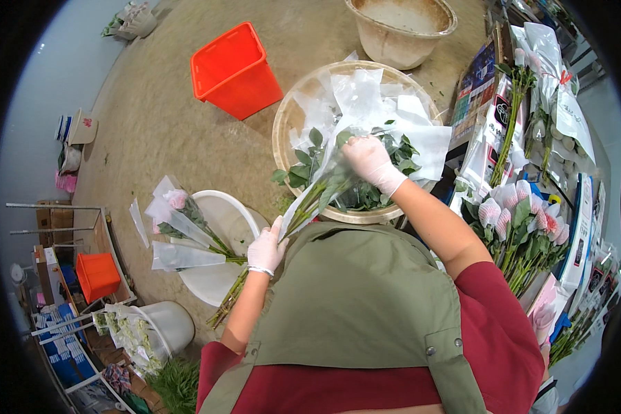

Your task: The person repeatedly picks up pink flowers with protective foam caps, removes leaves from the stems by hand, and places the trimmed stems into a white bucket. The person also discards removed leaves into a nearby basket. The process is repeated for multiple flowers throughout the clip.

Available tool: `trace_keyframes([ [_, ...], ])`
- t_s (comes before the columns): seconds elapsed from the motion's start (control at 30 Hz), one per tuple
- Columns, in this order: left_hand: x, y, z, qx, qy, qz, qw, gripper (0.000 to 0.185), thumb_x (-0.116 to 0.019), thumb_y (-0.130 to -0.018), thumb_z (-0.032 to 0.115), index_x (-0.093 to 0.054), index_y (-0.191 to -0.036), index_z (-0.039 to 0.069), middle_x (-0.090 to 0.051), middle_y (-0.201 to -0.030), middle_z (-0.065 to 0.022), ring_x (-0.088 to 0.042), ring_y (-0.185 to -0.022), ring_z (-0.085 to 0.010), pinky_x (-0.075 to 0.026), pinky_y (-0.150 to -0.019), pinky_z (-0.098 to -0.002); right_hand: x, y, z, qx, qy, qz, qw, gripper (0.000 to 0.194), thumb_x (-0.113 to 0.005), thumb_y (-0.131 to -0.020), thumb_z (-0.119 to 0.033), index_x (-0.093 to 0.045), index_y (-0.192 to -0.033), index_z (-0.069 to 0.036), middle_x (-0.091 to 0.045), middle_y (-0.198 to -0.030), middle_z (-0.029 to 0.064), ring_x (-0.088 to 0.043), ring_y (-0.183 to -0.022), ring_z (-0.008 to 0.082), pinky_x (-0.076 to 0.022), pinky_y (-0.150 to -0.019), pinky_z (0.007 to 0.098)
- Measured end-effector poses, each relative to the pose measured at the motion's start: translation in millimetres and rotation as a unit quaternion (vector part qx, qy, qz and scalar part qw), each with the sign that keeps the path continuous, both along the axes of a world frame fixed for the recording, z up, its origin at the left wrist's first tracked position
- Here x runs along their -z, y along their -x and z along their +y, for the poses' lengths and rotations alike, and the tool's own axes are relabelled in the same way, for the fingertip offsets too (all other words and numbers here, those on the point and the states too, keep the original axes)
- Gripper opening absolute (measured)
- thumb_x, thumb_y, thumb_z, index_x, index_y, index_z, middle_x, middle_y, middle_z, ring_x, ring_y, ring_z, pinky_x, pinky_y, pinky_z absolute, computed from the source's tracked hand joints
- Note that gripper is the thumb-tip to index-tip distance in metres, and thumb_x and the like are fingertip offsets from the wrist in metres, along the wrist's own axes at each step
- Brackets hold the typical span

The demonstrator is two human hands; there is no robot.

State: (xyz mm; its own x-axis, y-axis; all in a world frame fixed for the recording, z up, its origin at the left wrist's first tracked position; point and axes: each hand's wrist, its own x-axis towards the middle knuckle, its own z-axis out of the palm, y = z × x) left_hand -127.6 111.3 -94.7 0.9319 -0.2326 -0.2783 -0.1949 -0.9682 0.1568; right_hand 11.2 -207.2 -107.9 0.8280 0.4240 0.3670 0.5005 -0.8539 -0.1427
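Observation:
In my gloved left hand (267,248) I grip the green stems of a flower bunch (310,199) partly wrapped in a clear plastic sleeve. My gloved right hand (367,158) is closed at the upper part of that sleeve; its fingertips are hidden, and the blooms cannot be made out. Both lie over or beside a large round tub (284,129), which holds white wrapping sheets (357,93) and leafy greens (305,165). Left of my left hand, sleeved flowers, one a pale pink rose (176,198), rest across a white bucket (207,284).
An orange bin (238,77) and another large tub (401,31) stand on the floor ahead. At right, net-capped pink roses (522,212) crowd a bench with printed packaging. A white bucket of sleeved flowers (160,326), a metal-framed rack (101,238) and a second orange bin (97,276) are at left.

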Motion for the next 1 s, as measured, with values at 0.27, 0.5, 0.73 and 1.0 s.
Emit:
trace_keyframes([
  [0.27,0.5,6.5,29.0,0.068,-0.011,-0.042,0.997,0.063,-0.067,-0.081,0.027,-0.041,-0.138,0.025,-0.057,-0.087,-0.0123,-0.062,-0.072,-0.0309,-0.051,-0.061,-0.0434,17.2,-36.2,-115.8,0.196,-0.043,0.071,0.977,0.016,-0.053,-0.081,-0.010,-0.064,-0.093,-0.012,-0.066,-0.085,0.0141,-0.065,-0.080,0.0336,-0.0503,-0.071,0.0447],
  [0.5,-3.2,27.6,67.1,0.006,-0.003,-0.005,1.000,0.072,-0.072,-0.075,0.025,-0.041,-0.140,0.025,-0.060,-0.094,-0.0130,-0.063,-0.080,-0.0325,-0.052,-0.067,-0.0427,32.7,-31.4,-301.9,0.546,-0.102,0.086,0.827,0.034,-0.046,-0.091,-0.030,-0.067,-0.090,-0.003,-0.067,-0.096,0.0218,-0.065,-0.088,0.0371,-0.0497,-0.078,0.0452],
  [0.73,-6.7,-8.5,12.1,-0.085,0.097,-0.025,0.991,0.097,-0.072,-0.077,0.026,-0.010,-0.151,0.018,-0.057,-0.113,-0.0204,-0.062,-0.086,-0.0392,-0.052,-0.072,-0.0456,81.6,-11.1,-216.0,0.415,-0.575,0.308,0.634,0.069,-0.058,-0.085,-0.055,-0.048,-0.130,-0.005,-0.058,-0.117,0.0160,-0.061,-0.097,0.0279,-0.0518,-0.075,0.0413],
  [1.0,-9.6,-46.6,-49.0,-0.095,0.350,0.054,0.930,0.105,-0.077,-0.071,0.015,-0.010,-0.152,0.014,-0.057,-0.107,-0.0120,-0.058,-0.100,-0.0270,-0.047,-0.090,-0.0357,61.4,21.4,-40.5,0.264,-0.869,0.232,0.349,0.059,-0.046,-0.096,-0.050,-0.040,-0.135,-0.006,-0.050,-0.127,0.0144,-0.048,-0.118,0.0261,-0.0402,-0.099,0.0444],
])
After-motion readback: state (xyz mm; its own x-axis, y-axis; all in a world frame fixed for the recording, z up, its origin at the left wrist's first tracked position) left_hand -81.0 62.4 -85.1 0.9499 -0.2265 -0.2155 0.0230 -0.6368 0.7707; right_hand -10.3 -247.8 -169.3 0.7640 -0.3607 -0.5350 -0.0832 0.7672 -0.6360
